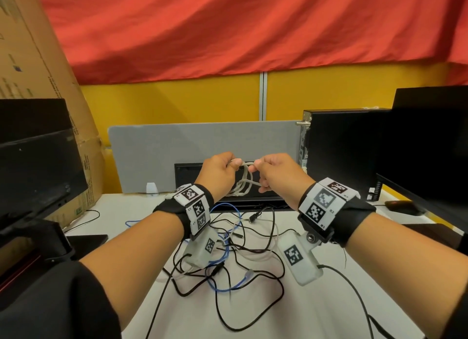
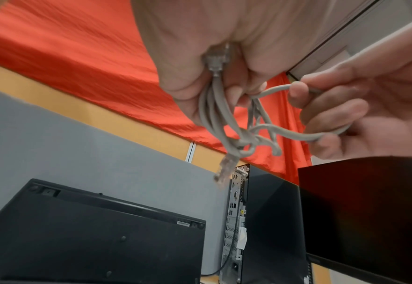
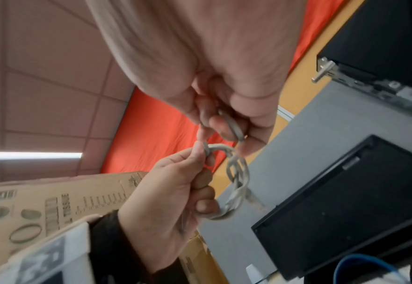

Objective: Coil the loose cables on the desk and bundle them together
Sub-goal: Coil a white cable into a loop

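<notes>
Above the tangle of black and blue cables (image 1: 228, 240) on the white worktop (image 1: 329, 308), the left hand (image 1: 219, 173) grips a coiled grey cable (image 1: 243, 184), fingers curled round its loops. The right hand (image 1: 276, 173) pinches a strand of that coil, just beside the left hand.

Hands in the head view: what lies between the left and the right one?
A short span of grey cable bridges the left hand and right hand, its loops hanging below; both hands pinch it. Head view shows it best.

Both forearms raised, wrists level. Left hand (image 1: 219, 173) fisted around grey cable coil (image 1: 243, 184); right hand (image 1: 274, 171) pinching a strand, fingers curled.
</notes>
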